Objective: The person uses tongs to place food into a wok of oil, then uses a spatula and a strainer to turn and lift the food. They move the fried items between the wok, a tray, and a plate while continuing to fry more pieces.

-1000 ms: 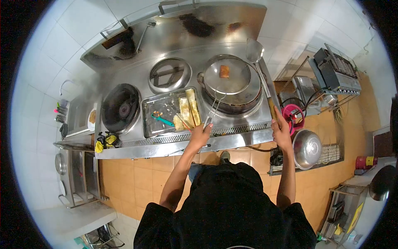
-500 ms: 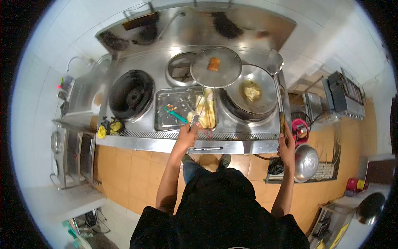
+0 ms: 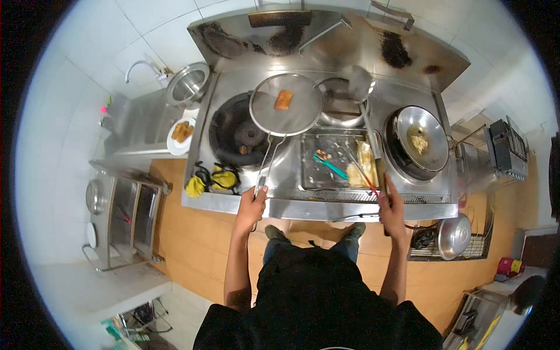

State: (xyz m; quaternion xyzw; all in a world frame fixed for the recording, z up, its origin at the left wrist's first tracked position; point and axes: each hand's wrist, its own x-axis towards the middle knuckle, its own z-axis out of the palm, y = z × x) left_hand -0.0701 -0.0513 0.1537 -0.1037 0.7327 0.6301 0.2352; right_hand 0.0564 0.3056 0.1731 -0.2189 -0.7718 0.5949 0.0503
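A wire strainer (image 3: 300,115) carrying one browned piece of food (image 3: 283,100) is being held partly over the dark wok (image 3: 229,133) by the left hand (image 3: 251,208), fingers closed around it, its long axis pointing away from the person (image 3: 312,291) and leaning rightward. What appears to be a ladle (image 3: 370,125) is being gripped by the right hand (image 3: 392,211), pointing away, leaning left.

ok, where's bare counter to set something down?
Bare steel: between the right wok and the backsplash; smaller patch between the yellow-and-black bundle and the tray, strainer handle close by. Crowded: left burner, strainer above it; tray's right end, food plus ladle handle over it.
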